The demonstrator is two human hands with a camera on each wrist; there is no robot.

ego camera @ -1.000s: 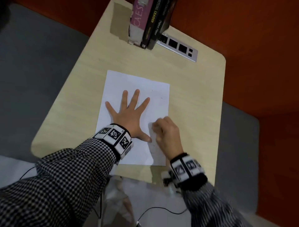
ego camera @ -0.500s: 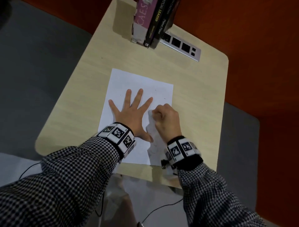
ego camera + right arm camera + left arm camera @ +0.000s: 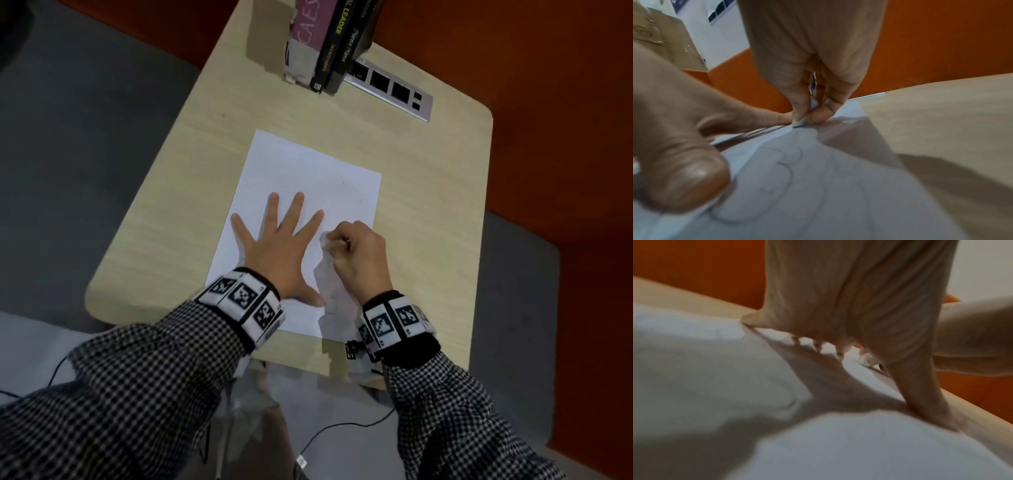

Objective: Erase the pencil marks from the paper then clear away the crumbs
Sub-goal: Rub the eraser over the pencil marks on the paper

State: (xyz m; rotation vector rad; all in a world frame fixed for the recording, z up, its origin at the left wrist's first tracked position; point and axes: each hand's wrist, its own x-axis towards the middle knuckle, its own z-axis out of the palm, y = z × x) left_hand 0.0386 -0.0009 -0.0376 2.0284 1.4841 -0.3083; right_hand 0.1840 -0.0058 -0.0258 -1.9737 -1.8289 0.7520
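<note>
Orange walls and grey flooring are being seen around one pale wooden desk (image 3: 191, 178) in the head view. One sheet of paper (image 3: 308, 178) is lying at the desk's centre. It is being pinned flat by the left hand (image 3: 274, 250), whose fingers are spread wide and straight. At 3 o'clock of that hand, the right hand (image 3: 359, 253) is being held over the sheet's right edge, its fingers curled in a pinch. Three books (image 3: 329, 41) are standing at 12 o'clock of the sheet, with one power strip (image 3: 394, 92) just beside them at 3 o'clock. A few faint specks, possibly crumbs, are showing at 1 o'clock on the sheet; no count can be given.

In the left wrist view, the left hand (image 3: 849, 296) is being pressed on the paper (image 3: 879, 451), fingertips down. Focus is blurred, and no marks can be told.

In the right wrist view, one small white eraser (image 3: 800, 122) is being pinched between thumb and fingers of the right hand (image 3: 807, 68), its tip touching the paper (image 3: 838, 203). Several curved pencil marks (image 3: 791, 168) are lying at 6 o'clock of the eraser, unerased; an exact count cannot be told.

Erasing is judged to be under way and far from done. Most strokes are left, and crumb clearing is not yet begun.
</note>
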